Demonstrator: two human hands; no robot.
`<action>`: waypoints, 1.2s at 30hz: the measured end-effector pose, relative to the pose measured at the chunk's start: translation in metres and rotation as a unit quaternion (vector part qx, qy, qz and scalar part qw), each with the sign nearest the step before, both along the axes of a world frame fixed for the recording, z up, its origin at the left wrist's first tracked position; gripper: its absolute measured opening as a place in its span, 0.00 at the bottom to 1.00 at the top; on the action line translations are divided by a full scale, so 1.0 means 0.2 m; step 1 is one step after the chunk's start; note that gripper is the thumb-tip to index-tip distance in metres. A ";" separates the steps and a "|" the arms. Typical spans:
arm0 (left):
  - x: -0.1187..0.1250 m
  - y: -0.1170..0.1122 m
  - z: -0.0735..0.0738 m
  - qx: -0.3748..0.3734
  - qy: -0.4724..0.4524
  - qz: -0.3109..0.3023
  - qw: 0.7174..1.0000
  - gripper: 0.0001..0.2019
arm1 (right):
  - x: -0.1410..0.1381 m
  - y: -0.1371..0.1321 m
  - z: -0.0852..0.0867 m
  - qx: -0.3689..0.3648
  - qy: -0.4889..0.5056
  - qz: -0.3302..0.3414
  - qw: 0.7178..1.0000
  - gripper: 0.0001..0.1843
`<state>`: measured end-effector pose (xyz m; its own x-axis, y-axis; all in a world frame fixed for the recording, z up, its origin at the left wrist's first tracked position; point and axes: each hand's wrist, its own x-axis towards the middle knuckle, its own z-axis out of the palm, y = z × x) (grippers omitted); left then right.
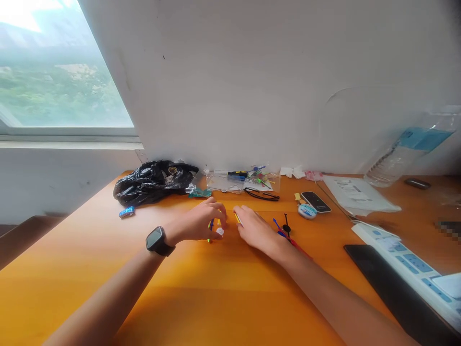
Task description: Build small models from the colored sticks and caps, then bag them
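My left hand [201,222], with a dark smartwatch [157,240] on its wrist, rests on the orange table [201,293] and pinches a cluster of small coloured plastic pieces [215,230], blue, green and white. A few centimetres to the right, my right hand [256,229] holds a thin yellow stick [237,218] between its fingertips. The two hands almost meet at the middle of the table. Beside my right wrist lie loose blue, red and black stick pieces [286,230]. What the left fingers hide is unclear.
A crumpled black plastic bag [153,181] sits at the back left, with a small blue packet [127,212] before it. Clear bags of small parts [245,180], a black cable loop [262,194], a phone [316,202], papers [356,192], a plastic bottle [406,154] and a white power strip [406,262] fill the right.
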<state>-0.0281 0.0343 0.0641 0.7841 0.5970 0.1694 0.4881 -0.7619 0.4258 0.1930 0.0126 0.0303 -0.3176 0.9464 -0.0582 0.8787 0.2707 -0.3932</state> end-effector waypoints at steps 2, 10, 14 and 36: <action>0.00 0.00 0.01 0.012 -0.010 0.006 1.000 0.06 | 0.02 0.02 0.01 -0.002 0.006 0.001 1.000 0.14; -0.02 0.02 -0.01 -0.009 0.013 0.021 1.000 0.07 | 0.39 0.12 0.35 -0.039 -0.044 -0.049 0.997 0.03; -0.03 0.03 0.01 -0.012 0.015 0.033 0.999 0.06 | 0.56 0.13 0.43 -0.142 -0.138 -0.041 0.979 0.08; 0.13 -0.10 0.02 0.118 -0.044 0.046 0.991 0.12 | 0.50 0.15 0.33 -0.175 0.034 0.040 0.983 0.09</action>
